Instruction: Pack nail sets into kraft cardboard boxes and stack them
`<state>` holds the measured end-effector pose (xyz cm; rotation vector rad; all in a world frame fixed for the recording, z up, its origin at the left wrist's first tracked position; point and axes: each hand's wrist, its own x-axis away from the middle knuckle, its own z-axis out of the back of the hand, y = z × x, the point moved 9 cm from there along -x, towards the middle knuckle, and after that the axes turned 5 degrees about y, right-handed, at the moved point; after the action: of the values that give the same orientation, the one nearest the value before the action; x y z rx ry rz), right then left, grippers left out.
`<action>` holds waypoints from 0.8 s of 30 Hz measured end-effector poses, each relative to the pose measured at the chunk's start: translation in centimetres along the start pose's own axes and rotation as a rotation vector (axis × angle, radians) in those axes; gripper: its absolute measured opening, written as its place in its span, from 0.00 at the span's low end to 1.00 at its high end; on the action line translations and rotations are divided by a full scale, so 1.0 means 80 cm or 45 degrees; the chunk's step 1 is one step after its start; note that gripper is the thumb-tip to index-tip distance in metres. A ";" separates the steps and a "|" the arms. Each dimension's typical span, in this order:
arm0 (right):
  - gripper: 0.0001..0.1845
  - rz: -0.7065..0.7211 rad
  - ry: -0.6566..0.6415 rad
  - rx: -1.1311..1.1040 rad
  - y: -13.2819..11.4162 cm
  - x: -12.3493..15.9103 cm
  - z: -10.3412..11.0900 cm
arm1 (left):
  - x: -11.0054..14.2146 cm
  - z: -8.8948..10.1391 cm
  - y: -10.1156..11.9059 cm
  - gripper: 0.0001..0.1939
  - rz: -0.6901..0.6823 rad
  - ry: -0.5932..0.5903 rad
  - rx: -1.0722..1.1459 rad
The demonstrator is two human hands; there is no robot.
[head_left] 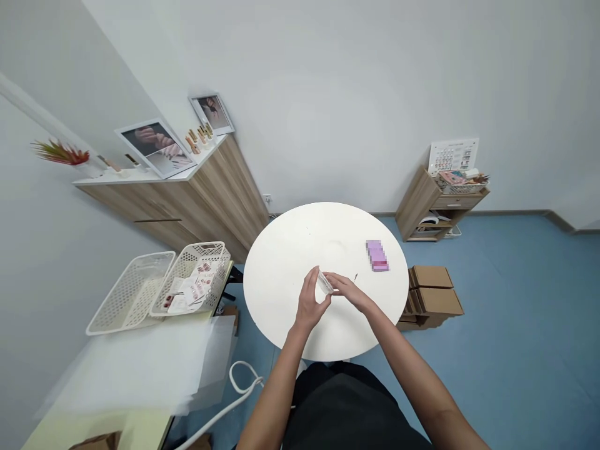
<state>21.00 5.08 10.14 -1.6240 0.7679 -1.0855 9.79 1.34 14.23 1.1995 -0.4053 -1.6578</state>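
Both hands meet over the near middle of a round white table (pixel 281 262). My left hand (pixel 310 305) and my right hand (pixel 347 291) together grip a small clear plastic case (pixel 324 282), fingers curled round its ends. What the case holds is too small to tell. A pink-purple block (pixel 377 255) lies on the table to the right of my hands, apart from them. A tiny dark speck (pixel 355 276) sits on the tabletop just beyond my right hand.
Two white mesh baskets (pixel 159 287) stand on a side table at left, one with cards in it, beside clear plastic sheets (pixel 140 362). A wooden cabinet (pixel 197 194) with framed pictures lines the left wall. Cardboard boxes (pixel 434 294) sit on the blue floor, right of the table. A small shelf unit (pixel 435 206) stands at the far wall.
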 end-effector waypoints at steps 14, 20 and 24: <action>0.27 0.338 0.195 0.143 -0.023 0.012 0.007 | 0.021 -0.039 -0.055 0.29 0.993 -0.058 0.953; 0.22 0.565 0.432 0.398 -0.031 0.027 -0.008 | 0.022 -0.040 -0.053 0.31 1.093 0.075 1.060; 0.24 0.647 0.504 0.521 -0.031 0.033 -0.021 | 0.020 -0.035 -0.050 0.32 1.101 0.056 1.090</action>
<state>20.40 2.91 13.46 -0.8142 1.0639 -1.1049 10.05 2.51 9.22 1.3474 -1.4659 -0.6805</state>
